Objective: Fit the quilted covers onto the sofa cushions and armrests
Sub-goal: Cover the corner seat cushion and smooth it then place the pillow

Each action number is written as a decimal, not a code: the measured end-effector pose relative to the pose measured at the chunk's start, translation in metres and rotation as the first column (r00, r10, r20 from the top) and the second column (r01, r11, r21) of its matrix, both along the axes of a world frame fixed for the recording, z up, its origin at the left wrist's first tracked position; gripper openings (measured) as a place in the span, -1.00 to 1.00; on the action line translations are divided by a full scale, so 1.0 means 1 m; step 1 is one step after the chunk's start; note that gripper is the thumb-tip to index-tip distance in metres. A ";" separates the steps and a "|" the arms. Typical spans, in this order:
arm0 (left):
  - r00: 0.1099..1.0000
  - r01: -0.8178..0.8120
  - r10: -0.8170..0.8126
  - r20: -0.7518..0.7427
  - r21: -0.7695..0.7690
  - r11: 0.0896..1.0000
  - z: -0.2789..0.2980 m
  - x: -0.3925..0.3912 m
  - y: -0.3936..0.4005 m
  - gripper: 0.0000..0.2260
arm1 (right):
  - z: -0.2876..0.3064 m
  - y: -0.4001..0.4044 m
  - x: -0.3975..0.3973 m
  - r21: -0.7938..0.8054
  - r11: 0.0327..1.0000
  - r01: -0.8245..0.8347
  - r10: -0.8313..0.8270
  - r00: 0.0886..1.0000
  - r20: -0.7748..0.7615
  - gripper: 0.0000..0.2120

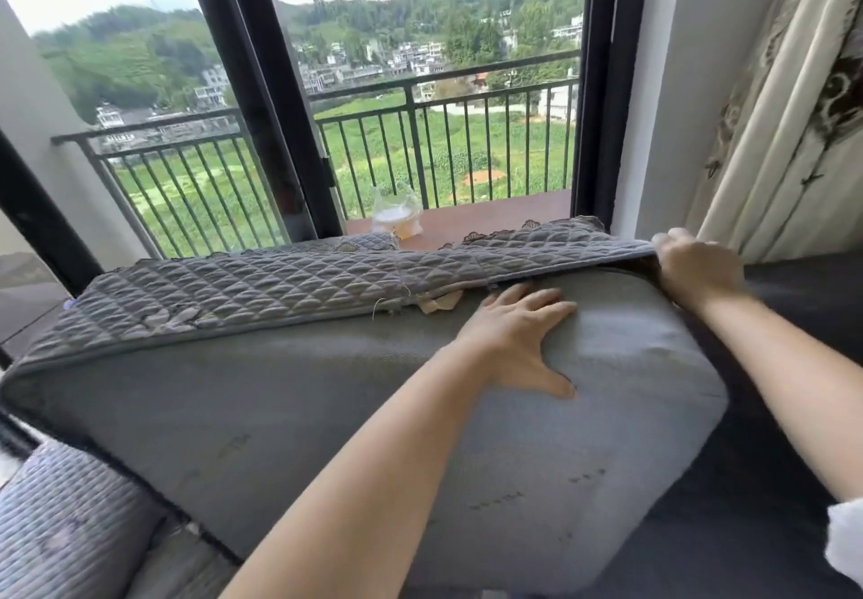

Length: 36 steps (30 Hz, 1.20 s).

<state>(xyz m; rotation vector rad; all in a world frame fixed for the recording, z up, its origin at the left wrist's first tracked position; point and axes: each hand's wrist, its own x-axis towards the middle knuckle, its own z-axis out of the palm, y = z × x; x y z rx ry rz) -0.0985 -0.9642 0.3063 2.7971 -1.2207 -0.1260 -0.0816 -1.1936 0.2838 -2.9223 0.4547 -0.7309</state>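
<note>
A large grey sofa cushion [327, 411] stands tilted in front of me, its bare face toward me. A grey quilted cover [261, 285] lies over its top edge, with a frayed hem hanging near the middle. My left hand [513, 337] presses flat on the cushion's face just below the cover's hem, fingers spread. My right hand [696, 267] is closed on the cover's right corner at the cushion's top right end.
A dark sofa seat [770, 482] spreads to the right. Another quilted cushion [65, 524] lies at the lower left. Behind are sliding glass doors, a balcony railing [420, 99] and a plastic bag [397, 215] on the sill. A patterned curtain [794, 108] hangs at right.
</note>
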 end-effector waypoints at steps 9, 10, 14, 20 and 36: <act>0.984 -0.139 0.131 -0.124 -0.054 0.989 0.012 0.021 0.013 -0.29 | -0.017 0.004 -0.048 -0.333 0.930 -0.153 0.195 0.976 0.096 -0.71; 0.974 -0.165 0.148 -0.170 -0.089 0.982 0.011 0.023 0.014 -0.33 | -0.017 0.007 -0.054 -0.349 0.921 -0.173 0.219 0.971 0.098 -0.71; 0.956 -0.199 0.171 -0.240 -0.098 0.975 0.009 0.028 0.019 -0.31 | -0.014 0.020 -0.081 -0.392 0.874 -0.288 0.359 0.925 0.122 -0.67; 0.948 -0.235 0.229 -0.221 0.000 0.972 0.013 0.040 0.042 -0.24 | -0.008 0.062 -0.120 -0.461 0.787 -0.409 0.505 0.857 0.100 -0.68; 0.826 0.239 0.031 0.563 -0.400 0.885 -0.010 0.022 0.082 -0.45 | -0.031 0.058 -0.112 -0.294 0.879 -0.377 0.455 0.846 0.277 -0.76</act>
